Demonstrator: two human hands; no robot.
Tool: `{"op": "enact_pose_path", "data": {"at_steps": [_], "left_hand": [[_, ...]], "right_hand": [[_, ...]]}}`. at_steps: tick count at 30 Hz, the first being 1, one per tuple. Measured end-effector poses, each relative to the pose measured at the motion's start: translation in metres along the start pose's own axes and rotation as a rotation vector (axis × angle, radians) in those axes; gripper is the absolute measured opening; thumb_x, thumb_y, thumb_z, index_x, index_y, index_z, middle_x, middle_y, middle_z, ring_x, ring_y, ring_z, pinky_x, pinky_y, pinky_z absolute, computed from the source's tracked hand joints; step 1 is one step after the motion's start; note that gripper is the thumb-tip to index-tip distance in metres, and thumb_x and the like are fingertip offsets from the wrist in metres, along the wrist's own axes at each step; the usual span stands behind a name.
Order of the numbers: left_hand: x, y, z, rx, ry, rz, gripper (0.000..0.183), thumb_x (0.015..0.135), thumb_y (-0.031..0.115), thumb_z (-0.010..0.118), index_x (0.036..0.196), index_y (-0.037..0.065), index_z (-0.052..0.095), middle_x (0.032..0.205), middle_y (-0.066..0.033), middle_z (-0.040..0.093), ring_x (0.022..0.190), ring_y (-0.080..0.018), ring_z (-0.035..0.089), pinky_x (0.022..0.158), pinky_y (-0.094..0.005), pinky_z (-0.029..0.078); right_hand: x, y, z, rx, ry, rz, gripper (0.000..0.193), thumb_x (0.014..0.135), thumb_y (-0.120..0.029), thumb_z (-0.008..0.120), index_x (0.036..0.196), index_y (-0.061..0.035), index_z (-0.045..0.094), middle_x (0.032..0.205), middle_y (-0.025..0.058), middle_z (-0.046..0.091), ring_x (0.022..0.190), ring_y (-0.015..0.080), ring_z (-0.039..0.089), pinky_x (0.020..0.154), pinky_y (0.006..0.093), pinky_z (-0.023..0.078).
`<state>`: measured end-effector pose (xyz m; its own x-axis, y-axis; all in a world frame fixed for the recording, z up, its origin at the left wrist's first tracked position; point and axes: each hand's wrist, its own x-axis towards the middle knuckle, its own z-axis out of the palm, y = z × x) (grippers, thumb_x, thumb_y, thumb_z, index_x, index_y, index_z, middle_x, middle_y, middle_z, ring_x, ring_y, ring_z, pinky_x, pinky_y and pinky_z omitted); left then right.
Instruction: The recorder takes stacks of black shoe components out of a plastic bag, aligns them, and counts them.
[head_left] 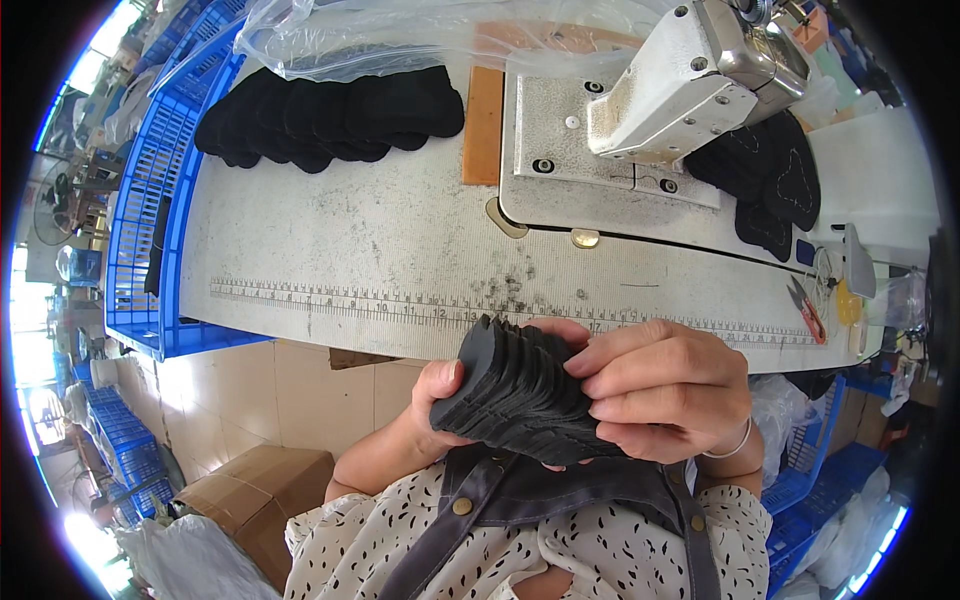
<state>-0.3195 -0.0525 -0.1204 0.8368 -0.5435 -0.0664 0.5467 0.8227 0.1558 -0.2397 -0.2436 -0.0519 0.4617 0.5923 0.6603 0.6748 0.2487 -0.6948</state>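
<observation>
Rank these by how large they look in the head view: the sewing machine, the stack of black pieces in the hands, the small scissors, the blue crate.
1. sewing machine
2. blue crate, similar in area, so unsure
3. stack of black pieces, nearer the camera, so it looks bigger
4. scissors

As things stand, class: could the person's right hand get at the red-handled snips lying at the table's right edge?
Probably not at once: the right hand is clamped on the stack of black pieces with the left hand. Otherwise the snips lie uncovered, bare table between.
</observation>
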Motion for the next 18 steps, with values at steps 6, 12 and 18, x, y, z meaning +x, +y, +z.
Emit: {"op": "enact_pose_path", "data": {"at_steps": [6, 12, 18], "left_hand": [[0.0011, 0.0007, 0.0001, 0.100, 0.035, -0.046, 0.106, 0.061, 0.052, 0.071, 0.138, -0.006, 0.028, 0.126, -0.0224, 0.046, 0.112, -0.0337, 0.056, 0.093, -0.0466, 0.052], [0.0001, -0.0036, 0.0042, 0.168, 0.078, -0.061, 0.106, 0.060, 0.053, 0.071, 0.137, -0.007, 0.030, 0.126, -0.0218, 0.049, 0.111, -0.0320, 0.057, 0.095, -0.0426, 0.050], [-0.0035, -0.0011, 0.0073, 0.134, 0.126, -0.054, 0.106, 0.061, 0.054, 0.069, 0.140, -0.004, 0.028, 0.126, -0.0223, 0.048, 0.111, -0.0338, 0.057, 0.086, -0.0510, 0.054]], "right_hand": [[0.0003, 0.0012, -0.0023, -0.022, -0.040, -0.017, 0.014, 0.068, -0.001, 0.075, 0.078, -0.0005, 0.065, 0.084, 0.0112, 0.062, 0.073, 0.0276, 0.068, 0.062, 0.0320, 0.057], [0.0039, -0.0056, -0.0075, -0.029, -0.080, 0.075, 0.015, 0.074, -0.015, 0.072, 0.083, -0.0039, 0.068, 0.094, 0.0129, 0.060, 0.070, 0.0213, 0.065, 0.060, 0.0293, 0.054], [0.0068, -0.0033, -0.0057, -0.112, -0.087, 0.030, 0.021, 0.079, -0.021, 0.067, 0.086, -0.0014, 0.070, 0.100, 0.0144, 0.063, 0.079, 0.0245, 0.063, 0.061, 0.0287, 0.053]]}}
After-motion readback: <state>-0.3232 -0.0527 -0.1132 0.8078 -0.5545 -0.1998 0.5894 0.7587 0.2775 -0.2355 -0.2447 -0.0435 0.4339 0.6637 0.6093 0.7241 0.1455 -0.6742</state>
